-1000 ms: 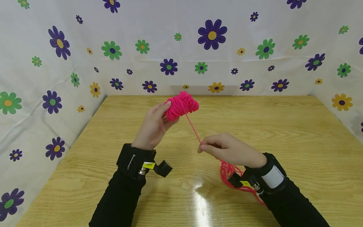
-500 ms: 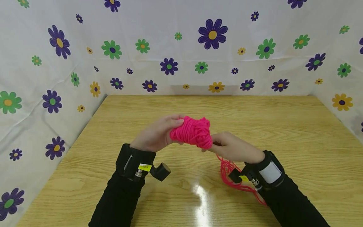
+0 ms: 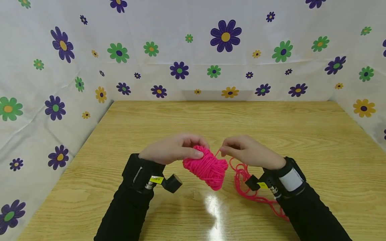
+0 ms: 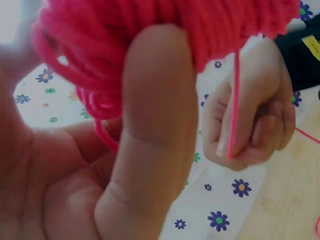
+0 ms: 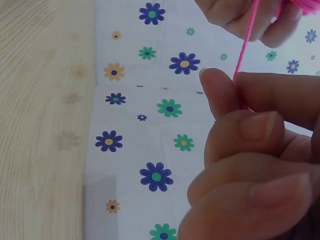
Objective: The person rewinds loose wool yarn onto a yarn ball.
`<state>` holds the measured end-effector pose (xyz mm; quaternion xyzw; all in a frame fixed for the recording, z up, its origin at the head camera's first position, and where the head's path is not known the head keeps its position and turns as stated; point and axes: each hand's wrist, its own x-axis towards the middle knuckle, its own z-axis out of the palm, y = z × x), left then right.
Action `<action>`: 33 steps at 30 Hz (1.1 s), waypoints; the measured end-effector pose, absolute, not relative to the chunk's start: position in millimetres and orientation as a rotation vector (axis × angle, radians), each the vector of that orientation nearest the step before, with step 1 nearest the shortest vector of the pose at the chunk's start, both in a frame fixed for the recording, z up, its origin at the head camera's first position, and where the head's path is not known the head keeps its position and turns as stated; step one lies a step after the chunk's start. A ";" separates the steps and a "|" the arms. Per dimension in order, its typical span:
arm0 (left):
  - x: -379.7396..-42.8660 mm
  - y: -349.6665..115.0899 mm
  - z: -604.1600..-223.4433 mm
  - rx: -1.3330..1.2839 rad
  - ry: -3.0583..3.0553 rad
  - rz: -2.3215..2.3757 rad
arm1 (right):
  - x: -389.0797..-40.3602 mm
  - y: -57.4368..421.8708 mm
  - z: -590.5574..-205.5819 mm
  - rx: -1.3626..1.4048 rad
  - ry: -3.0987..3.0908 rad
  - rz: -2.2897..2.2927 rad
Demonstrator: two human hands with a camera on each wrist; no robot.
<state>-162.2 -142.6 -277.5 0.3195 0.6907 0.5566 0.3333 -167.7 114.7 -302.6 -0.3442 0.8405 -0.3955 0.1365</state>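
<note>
A bright pink bundle of wound yarn (image 3: 208,168) is gripped at its upper left end by my left hand (image 3: 178,147), thumb across the near side. In the left wrist view that thumb (image 4: 157,110) presses the wound strands, and a few loops hang loose beside it. Just right of the bundle, my right hand (image 3: 250,150) pinches the yarn strand (image 5: 245,42) between thumb and forefinger, its other fingers curled. A short taut length of this strand runs from the bundle to the pinch.
Loose pink yarn (image 3: 241,190) lies in a tangle on the wooden table (image 3: 120,134), below and partly behind the right forearm. A white flower-print cloth (image 3: 199,50) stands behind the table and along its sides.
The left hand has brought the yarn bundle down and toward the right hand, tilting it so its right end points downward. The right hand has moved slightly, still pinching the strand.
</note>
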 end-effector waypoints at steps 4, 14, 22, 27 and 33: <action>-160.5 -139.7 -276.1 0.849 1.867 1.354 | -166.6 116.7 -298.3 -0.984 2.467 -1.160; -164.3 -130.3 -286.3 0.789 2.152 1.103 | -162.8 118.7 -293.1 -0.872 2.543 -1.228; -169.1 -128.2 -293.0 0.595 2.318 1.106 | -156.4 117.8 -287.4 -0.871 2.538 -1.284; -170.9 -127.2 -295.0 0.482 2.398 1.198 | -152.5 118.0 -284.3 -0.922 2.540 -1.299; -171.7 -127.2 -295.0 0.378 2.440 1.318 | -147.3 117.4 -281.2 -0.985 2.531 -1.323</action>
